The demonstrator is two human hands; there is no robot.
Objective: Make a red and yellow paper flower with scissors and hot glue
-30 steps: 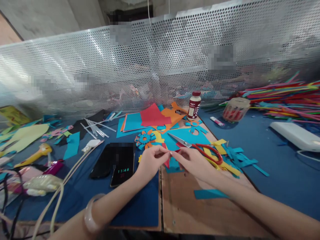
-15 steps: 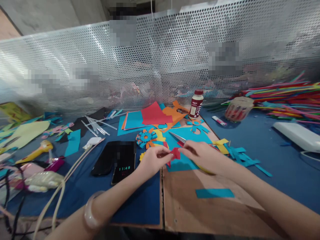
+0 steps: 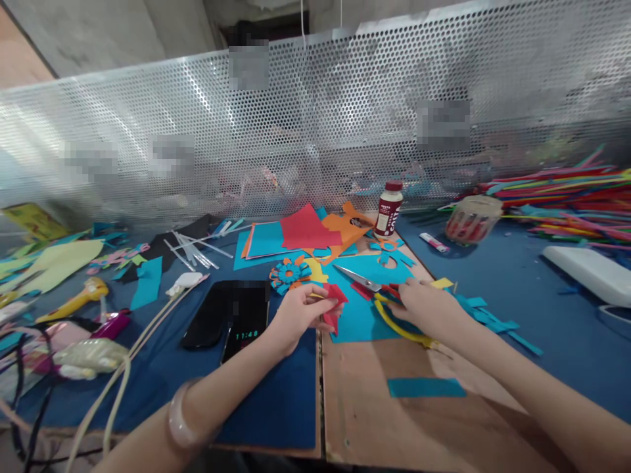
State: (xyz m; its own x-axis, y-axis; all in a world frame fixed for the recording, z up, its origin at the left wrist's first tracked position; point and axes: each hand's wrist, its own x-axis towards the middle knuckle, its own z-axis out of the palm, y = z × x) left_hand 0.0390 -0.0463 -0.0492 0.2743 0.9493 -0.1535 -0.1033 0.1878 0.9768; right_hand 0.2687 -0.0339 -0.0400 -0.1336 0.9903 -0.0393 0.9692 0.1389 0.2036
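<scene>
My left hand [image 3: 305, 316] is closed on a small folded piece of red paper [image 3: 336, 299], pinched between thumb and fingers above the blue sheet [image 3: 359, 322]. Over to the right, my right hand [image 3: 424, 303] has its fingers curled at the handles of a pair of scissors [image 3: 357, 276]. The metal blades point up and left over the blue paper, and a yellow handle loop shows below my fingers. Part of the handles is hidden by the hand. A blue and orange paper flower [image 3: 289, 274] lies beyond my left hand.
Two dark phones [image 3: 210, 315] lie left of my left forearm. A blue paper strip [image 3: 426, 387] rests on bare wood. A brown-labelled bottle [image 3: 388, 210] stands behind, with a jar [image 3: 473, 220] and pipe cleaners [image 3: 566, 197] right. A yellow glue gun [image 3: 73, 301] and cables lie left.
My right hand has left the red paper, moving right to the scissors' handles. My left hand still holds the red paper, shifted slightly left.
</scene>
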